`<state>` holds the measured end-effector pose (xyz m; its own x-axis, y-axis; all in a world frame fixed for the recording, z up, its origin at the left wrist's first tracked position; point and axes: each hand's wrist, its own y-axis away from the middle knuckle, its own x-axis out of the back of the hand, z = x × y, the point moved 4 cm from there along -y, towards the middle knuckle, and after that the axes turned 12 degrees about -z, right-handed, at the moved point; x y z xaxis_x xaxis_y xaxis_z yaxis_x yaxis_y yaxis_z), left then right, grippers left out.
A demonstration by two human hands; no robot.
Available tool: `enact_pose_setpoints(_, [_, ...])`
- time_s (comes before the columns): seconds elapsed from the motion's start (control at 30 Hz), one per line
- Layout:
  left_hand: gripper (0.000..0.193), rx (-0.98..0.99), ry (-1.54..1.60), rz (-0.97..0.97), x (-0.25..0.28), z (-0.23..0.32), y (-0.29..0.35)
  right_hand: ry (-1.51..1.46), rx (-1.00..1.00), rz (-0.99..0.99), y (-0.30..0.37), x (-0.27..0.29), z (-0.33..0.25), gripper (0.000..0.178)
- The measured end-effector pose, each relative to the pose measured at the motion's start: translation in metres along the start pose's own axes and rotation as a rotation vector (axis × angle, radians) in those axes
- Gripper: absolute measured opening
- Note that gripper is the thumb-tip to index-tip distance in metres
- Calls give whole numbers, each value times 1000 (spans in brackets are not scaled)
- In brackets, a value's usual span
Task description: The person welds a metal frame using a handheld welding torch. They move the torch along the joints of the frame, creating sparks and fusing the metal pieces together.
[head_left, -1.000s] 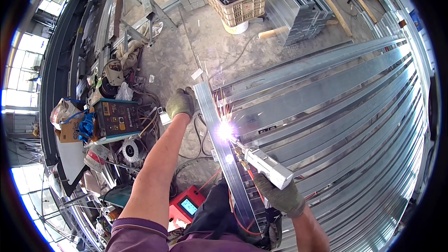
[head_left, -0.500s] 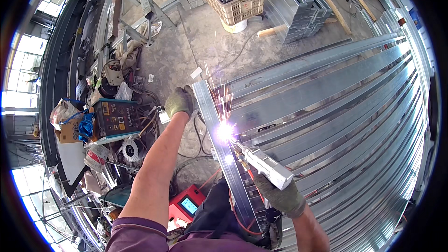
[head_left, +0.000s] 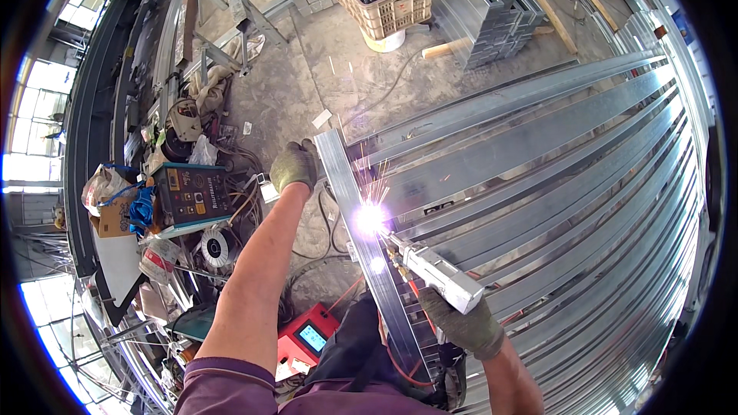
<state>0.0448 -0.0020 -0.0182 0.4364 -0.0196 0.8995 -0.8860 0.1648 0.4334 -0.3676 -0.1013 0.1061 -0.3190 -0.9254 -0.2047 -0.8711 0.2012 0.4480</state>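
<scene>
My right hand (head_left: 465, 325), in a green work glove, is closed round a silver handheld welding gun (head_left: 446, 275). The gun's nozzle meets a bright white-violet glare with orange sparks on a long galvanized steel tube (head_left: 393, 307). This tube lies across the near ends of several parallel steel tubes (head_left: 507, 155). The glare hides the joint itself. My left hand (head_left: 294, 167), in a matching glove, is curled closed beside the far end of the cross tube. Its fingers are mostly hidden, so I cannot tell what they hold.
A red box with a lit screen (head_left: 313, 336) stands by my legs. To the left are a dark welding machine (head_left: 192, 194), a wire spool (head_left: 217, 247) and tangled cables. Farther off, a cream plastic crate (head_left: 392, 17) holds dark pieces, near a stack of steel tubes (head_left: 500, 34).
The spray of sparks is shorter, and the view has shifted very slightly. Both hands and the welding gun keep nearly the same places.
</scene>
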Motion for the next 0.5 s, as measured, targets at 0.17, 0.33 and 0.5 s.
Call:
enact_pose_setpoints(0.17, [60, 1, 4, 9, 0, 0, -1, 19, 28, 16, 3, -1, 4, 36])
enact_pose_setpoints(0.33, [60, 4, 11, 5, 1, 0, 0, -10, 14, 19, 6, -1, 7, 37])
enact_pose_setpoints(0.5, [60, -8, 23, 7, 5, 4, 2, -32, -25, 4, 7, -1, 3, 38])
